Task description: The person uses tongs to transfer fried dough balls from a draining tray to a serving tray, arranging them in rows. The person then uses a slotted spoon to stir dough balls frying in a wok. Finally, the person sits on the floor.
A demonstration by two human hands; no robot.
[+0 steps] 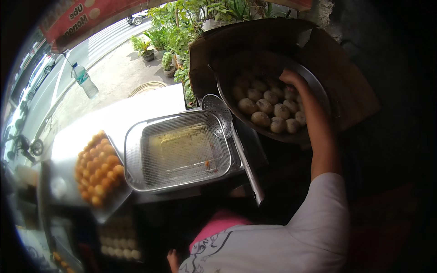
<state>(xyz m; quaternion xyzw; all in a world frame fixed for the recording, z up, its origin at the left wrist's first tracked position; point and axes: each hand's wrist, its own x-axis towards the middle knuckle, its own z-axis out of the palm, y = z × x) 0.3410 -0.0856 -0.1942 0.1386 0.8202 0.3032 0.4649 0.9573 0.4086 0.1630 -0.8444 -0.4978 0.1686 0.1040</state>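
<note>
My right hand [291,77] reaches over the far right part of a wide metal pan [315,82], its fingers curled; whether they hold anything is unclear. Several pale, round balls [281,111], dough-like with darker patches, lie together in the pan. At the bottom edge, part of my left hand [173,260] shows beside my shirt, too little to tell its grip. A rectangular wire-mesh basket [177,187] stands left of the pan, with orange crumbs inside. Between them rests a perforated metal skimmer [218,111], its handle pointing towards me. Farther left, orange-brown balls [99,167] are piled on a tray [111,208].
Brown cardboard [351,88] surrounds the pan's far and right sides. A plastic bottle [84,80] hangs beneath a red banner [73,25] bearing writing. Rows of pale round items [119,248] sit below the counter. Potted plants [167,65] and a street lie beyond.
</note>
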